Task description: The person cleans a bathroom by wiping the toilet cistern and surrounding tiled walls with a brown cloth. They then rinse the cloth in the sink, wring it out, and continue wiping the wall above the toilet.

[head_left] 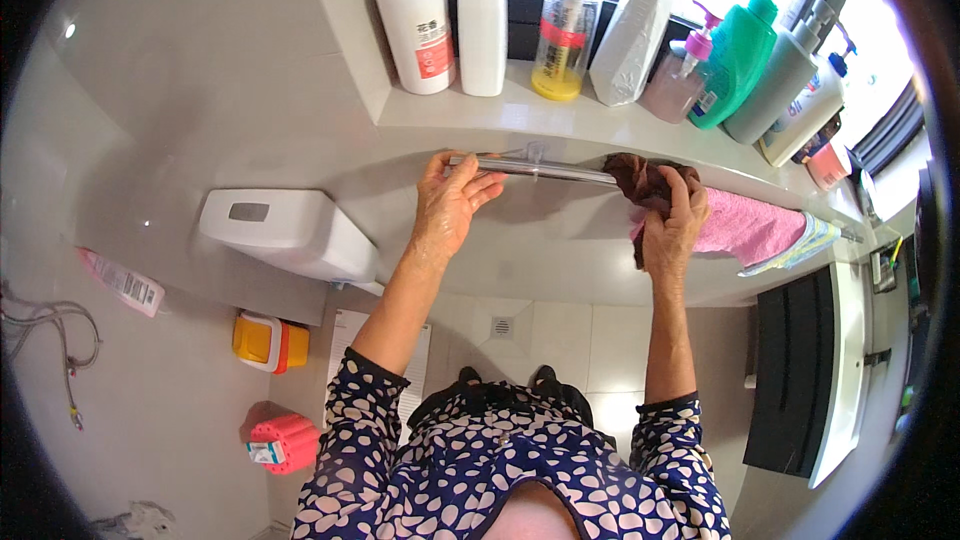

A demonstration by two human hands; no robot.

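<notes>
Bathroom wall, frame centre: left hand is gripping the rail; right hand is clutching a brown cloth, best pressed firmly along it.

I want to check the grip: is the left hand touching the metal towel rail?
Touching. The head view shows the left hand with its fingers laid over the metal towel rail, no gap between them.

Chrome towel rail: slim, horizontal, fixed just under the shelf edge, gripped at its left end by the left hand. Dark brown cloth: bunched, pressed onto the rail right of its middle bracket, clutched in the right hand.
</notes>
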